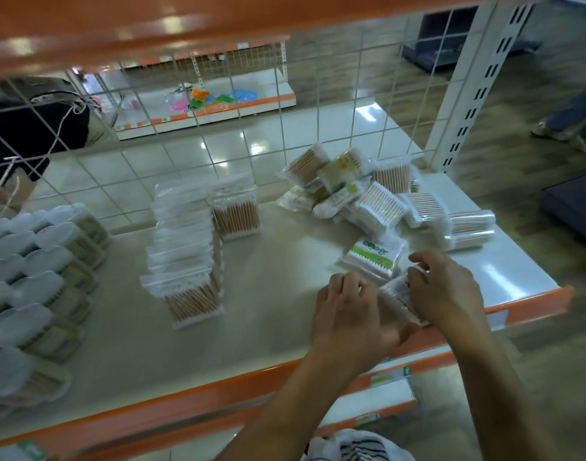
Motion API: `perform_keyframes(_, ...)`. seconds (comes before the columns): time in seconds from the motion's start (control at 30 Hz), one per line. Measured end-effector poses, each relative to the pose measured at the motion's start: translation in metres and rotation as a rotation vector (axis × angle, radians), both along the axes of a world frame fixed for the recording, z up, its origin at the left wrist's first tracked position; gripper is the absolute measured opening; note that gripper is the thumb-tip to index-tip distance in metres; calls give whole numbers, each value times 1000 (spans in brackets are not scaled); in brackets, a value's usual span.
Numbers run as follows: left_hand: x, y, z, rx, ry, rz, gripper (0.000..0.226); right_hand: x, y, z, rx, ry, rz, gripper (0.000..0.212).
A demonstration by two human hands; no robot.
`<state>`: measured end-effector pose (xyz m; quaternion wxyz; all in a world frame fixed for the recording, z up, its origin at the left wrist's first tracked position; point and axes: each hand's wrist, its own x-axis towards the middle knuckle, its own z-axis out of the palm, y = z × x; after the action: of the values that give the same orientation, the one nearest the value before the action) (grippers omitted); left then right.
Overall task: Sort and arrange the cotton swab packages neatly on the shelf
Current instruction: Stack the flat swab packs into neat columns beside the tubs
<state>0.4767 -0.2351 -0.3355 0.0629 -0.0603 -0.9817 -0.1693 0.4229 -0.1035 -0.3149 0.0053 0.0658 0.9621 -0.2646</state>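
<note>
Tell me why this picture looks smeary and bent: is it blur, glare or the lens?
Head view, all three: motion blur smears the left hand, the right hand and the clear package between them; light glares off the floor tiles and the shelf; the wide lens leans the white upright; the orange beam overhead is out of focus.

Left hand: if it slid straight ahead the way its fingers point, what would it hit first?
Probably the green-labelled package lying just beyond the left hand; depth is unclear.
</note>
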Motion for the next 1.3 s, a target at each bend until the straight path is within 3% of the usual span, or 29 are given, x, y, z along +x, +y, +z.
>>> perform_keyframes(0.2, -1, -4, 1, 39, -71, -22, 67, -1, -4, 7, -186, -51, 29, 27)
perform_keyframes(0.47, 2, -5, 8, 175, -108, -14, 61, 4, -14, 18, -396, 53, 96, 28)
perform_keyframes(0.57, 2, -5, 17, 266, -192, 28, 55, 4, -16, 22, -496, 85, 131, 35)
perform_keyframes(0.7, 2, -10, 29, 529, -241, 104, 43, 5, -23, 24, -671, 112, 189, 48)
perform_keyframes(0.9, 0, -29, 32, 692, -54, 217, 33, 10, -34, 24, -517, 385, 149, 32)
perform_keyframes(1.0, -4, -37, 32, 756, 12, 291, 29, 10, -39, 21, -552, 436, 110, 27)
perform_keyframes(1.17, -7, -42, 34, 819, 91, 369, 26, 12, -52, 20, -645, 316, 217, 22)
perform_keyframes(1.3, -4, -38, 35, 835, 140, 333, 27, 13, -65, 20, -759, 180, 309, 33)
